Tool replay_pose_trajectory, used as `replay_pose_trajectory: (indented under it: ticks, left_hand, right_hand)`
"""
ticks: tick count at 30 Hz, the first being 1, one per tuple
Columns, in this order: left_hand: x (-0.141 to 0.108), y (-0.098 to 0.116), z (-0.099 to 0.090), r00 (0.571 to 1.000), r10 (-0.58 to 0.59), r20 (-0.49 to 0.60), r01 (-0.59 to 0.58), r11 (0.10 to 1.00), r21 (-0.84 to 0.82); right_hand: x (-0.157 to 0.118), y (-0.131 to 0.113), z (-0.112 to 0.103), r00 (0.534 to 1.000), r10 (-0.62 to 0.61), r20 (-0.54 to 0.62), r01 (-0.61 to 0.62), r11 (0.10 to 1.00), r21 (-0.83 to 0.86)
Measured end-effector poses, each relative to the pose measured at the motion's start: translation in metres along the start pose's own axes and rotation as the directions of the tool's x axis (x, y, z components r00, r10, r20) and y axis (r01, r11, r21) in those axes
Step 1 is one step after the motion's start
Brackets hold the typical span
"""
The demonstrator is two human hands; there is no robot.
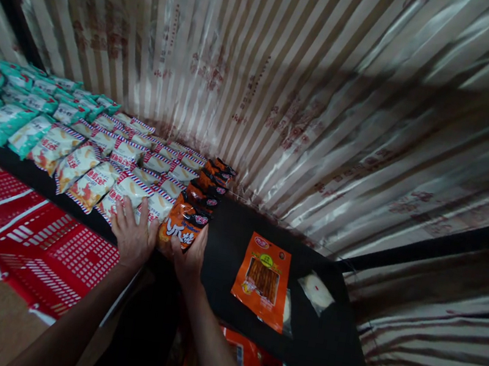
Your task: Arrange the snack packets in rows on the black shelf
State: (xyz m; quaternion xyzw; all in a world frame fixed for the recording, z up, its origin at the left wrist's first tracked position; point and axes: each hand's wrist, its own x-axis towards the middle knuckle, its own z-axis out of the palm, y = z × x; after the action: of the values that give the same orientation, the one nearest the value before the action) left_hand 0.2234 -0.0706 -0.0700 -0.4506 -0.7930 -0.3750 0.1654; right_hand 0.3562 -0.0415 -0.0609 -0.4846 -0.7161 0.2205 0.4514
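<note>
My left hand lies with its fingers spread against the front of the white snack bags with red and blue striped edges. Around the lower right side of an orange and black snack bag my right hand is closed, thumb on its front and fingers along its side. That bag stands upright at the front of a short row of matching orange bags. The white bags stand in rows directly to their left, touching them.
Teal snack bags fill the shelf's left end. On the black shelf at right lie a flat orange food packet and a clear packet. Red baskets stand below. Striped plastic sheeting hangs behind.
</note>
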Motion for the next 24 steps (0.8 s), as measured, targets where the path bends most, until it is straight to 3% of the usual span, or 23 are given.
replay_pose_trajectory:
  ticks: [6,18,24]
  left_hand:
    - [0.000,0.004,-0.003,0.998,-0.039,0.044,0.038,0.999,0.032]
    - [-0.003,-0.002,-0.003,0.999,-0.041,-0.009,0.040,0.998,-0.047]
    - [-0.003,-0.002,-0.001,0.994,-0.106,-0.024,0.104,0.992,-0.068]
  right_hand:
    - [-0.002,0.006,0.004,0.999,-0.050,0.010,0.051,0.998,-0.047]
    - [-0.003,0.012,0.008,0.998,-0.066,0.014,0.067,0.996,-0.064]
    - [-0.001,0.008,0.005,0.998,-0.067,0.020,0.068,0.996,-0.051]
